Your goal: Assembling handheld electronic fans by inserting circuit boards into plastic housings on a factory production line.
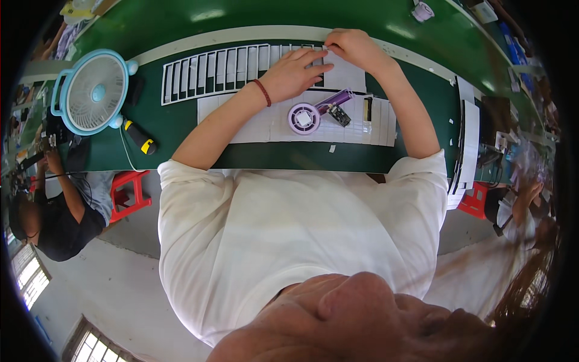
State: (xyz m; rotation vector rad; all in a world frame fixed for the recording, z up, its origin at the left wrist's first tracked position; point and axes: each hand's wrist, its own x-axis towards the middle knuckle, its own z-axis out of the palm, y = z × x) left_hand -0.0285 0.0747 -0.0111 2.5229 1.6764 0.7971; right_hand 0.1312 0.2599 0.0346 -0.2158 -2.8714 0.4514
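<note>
My left hand (297, 73) lies spread on a long white sheet (226, 67) with rows of black-edged strips, its fingers pointing right. At the sheet's right end my right hand (353, 47) has its thumb and fingertips pinched together. What sits between those fingertips is too small to make out. A plain white piece (350, 75) lies beneath the right hand. Nearer to me is a second pale sheet (253, 120). On it rest a purple round-headed handheld fan (303, 119) and a small dark circuit board (339, 115).
A light-blue desk fan (96, 92) stands at left, beside a yellow-and-black tool handle (140, 137). More white sheets with black edges (465, 142) overhang the green table's (181, 158) front right. A purple-and-white roll (423, 11) lies far back. People sit at both sides.
</note>
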